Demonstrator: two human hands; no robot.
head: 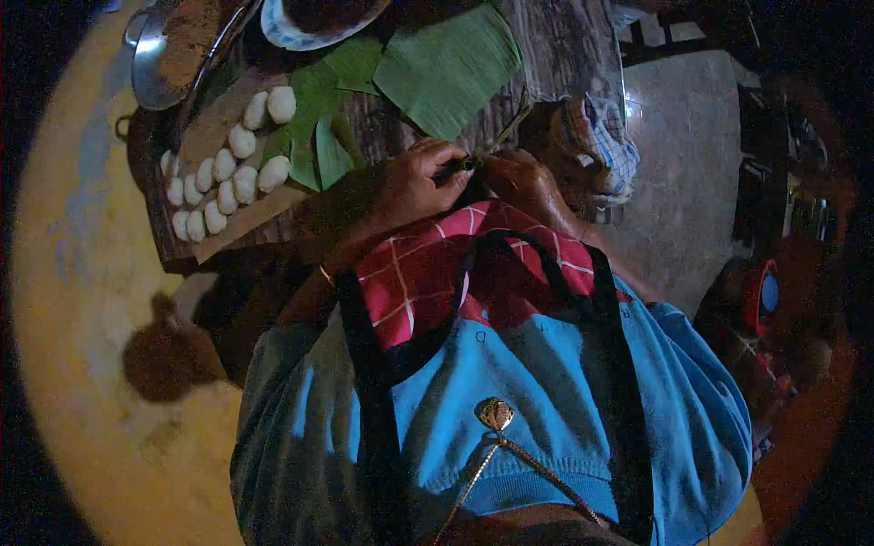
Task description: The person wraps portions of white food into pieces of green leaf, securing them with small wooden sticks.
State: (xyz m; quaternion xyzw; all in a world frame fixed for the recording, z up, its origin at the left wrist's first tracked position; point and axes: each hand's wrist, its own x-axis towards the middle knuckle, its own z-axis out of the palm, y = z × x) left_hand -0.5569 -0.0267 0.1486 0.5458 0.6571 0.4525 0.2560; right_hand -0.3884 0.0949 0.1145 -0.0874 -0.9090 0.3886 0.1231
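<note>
My left hand (425,176) is closed around a small dark green roll (466,164), its end showing between thumb and fingers. Beside it, my right hand (524,179) has its fingertips bent together at a thin, pale brown strip (509,130), which runs up towards the table's right part. Both hands are close together at the near table edge, above a red checked apron (410,273). Cut green banana leaf pieces (450,72) lie beyond them. To the left, several whitish dough balls (244,184) rest in rows on a brown sheet (273,208).
A metal pan (153,78) with brown contents is at the upper left, and a bowl with a blue-and-white rim (283,31) at the top. A checked cloth (611,150) lies at the right edge of the wooden table (567,54). A grey floor extends beyond.
</note>
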